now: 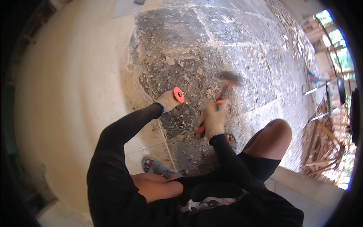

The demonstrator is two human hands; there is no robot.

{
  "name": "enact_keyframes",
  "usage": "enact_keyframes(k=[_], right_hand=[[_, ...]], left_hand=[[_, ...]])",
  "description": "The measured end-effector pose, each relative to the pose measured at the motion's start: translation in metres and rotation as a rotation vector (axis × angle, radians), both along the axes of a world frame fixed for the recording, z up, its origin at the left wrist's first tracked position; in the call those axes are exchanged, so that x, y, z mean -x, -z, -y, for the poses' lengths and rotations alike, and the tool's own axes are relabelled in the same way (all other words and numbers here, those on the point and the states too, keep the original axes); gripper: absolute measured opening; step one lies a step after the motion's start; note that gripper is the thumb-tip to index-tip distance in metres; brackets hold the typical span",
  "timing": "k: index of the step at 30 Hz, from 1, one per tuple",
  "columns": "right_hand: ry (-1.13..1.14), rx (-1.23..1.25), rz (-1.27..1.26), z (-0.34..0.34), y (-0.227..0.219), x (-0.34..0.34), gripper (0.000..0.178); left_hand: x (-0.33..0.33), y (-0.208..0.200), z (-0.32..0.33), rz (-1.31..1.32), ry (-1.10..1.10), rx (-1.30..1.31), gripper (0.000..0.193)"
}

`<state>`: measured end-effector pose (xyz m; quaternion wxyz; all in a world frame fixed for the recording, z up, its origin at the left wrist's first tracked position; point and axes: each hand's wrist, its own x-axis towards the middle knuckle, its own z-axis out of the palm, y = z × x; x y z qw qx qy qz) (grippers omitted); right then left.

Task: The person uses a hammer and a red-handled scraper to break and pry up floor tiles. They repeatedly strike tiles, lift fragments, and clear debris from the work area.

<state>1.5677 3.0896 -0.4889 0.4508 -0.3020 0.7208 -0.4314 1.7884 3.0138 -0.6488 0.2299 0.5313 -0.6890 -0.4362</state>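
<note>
My gloved left hand (167,101) is closed around a chisel whose round orange-red hand guard (179,95) faces up. The chisel's blade is hidden below the guard and hand. To the right, my gloved right hand (213,118) grips a hammer (230,79) by its orange and black handle. The hammer's head is raised away from the chisel and smeared by motion. Under both hands lies a rough grey patch of floor (174,34), strewn with broken chips and dust. The smooth cream floor (83,94) borders it on the left, with a ragged edge near my left hand.
My sandalled left foot (159,167) rests by the border of the cream floor, and the toes of my other foot (230,138) show beside my right wrist. Scrap wood (323,147) is heaped at the far right, near a dark object with metal legs (335,92).
</note>
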Motion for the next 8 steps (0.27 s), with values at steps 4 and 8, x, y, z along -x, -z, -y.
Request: enact_keyframes(k=[4,8], right_hand=[[-0.374,-0.291,0.373,-0.016,-0.006,0.013,0.022],[-0.178,-0.068,0.339,0.010,-0.045,0.057,0.023]], left_hand=[[-0.001,-0.017,0.000,0.074,0.048,-0.076,0.042],[-0.007,-0.012,-0.001,0.115,0.055,-0.109,0.047]])
